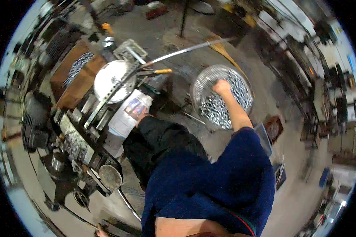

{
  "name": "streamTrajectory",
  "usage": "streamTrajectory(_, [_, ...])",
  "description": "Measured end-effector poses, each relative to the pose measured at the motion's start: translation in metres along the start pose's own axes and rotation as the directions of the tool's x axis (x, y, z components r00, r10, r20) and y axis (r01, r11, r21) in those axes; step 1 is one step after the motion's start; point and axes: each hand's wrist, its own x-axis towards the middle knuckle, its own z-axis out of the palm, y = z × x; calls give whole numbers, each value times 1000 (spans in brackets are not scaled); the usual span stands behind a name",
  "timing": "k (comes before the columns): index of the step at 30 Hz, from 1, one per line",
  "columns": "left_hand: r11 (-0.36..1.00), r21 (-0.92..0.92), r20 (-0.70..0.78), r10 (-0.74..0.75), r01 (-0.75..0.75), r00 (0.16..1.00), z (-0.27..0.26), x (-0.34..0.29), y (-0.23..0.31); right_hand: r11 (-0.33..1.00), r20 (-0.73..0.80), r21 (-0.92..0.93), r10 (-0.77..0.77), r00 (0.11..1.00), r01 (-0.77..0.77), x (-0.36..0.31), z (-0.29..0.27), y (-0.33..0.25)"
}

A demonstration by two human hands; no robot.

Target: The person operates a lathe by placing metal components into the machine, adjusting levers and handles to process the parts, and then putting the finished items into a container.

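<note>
My right hand (221, 86) is inside a round metal mesh basket (198, 81), above a heap of small shiny metal parts (217, 110). Its fingers are curled closed, and anything within them is hidden. At the lower left edge, part of my left hand (101, 233) shows, closed around the end of a long thin dark lever bar (77, 215). The rest of that hand and its forearm are cut off by the frame. A white printed sack (124, 118) lies on the machine bench beside my dark-trousered leg.
A white round disc (112, 82) and an orange-handled tool (163, 71) are on the bench. Behind them stands a brown box (73, 93) of metal parts. A long metal bar (190, 51) slants toward the basket. A reddish-brown crate (273, 129) sits on the floor to the right.
</note>
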Motion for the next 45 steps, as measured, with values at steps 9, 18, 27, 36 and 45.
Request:
streamTrajectory(9, [946, -185, -188, 233, -268, 954, 10, -17, -14, 969, 89, -178, -155, 984, 169, 26, 20, -19])
streamTrajectory(18, [682, 727, -333, 447, -75, 830, 32, -85, 56, 671, -292, 387, -561, 774, 633, -61, -10, -63])
streamTrajectory(27, [551, 19, 72, 831, -834, 551, 111, -190, 258, -484, -447, 350, -839, -310, 803, -311, -94, -303])
streamTrajectory(36, [596, -355, 302, 802, -720, 515, 170, -208, 282, -671, -485, 327, -724, -491, 665, -396, -136, -333])
streamTrajectory(45, [597, -578, 465, 801, -556, 377, 161, -200, 275, -671, -349, 349, -741, -574, 654, -388, -142, -340])
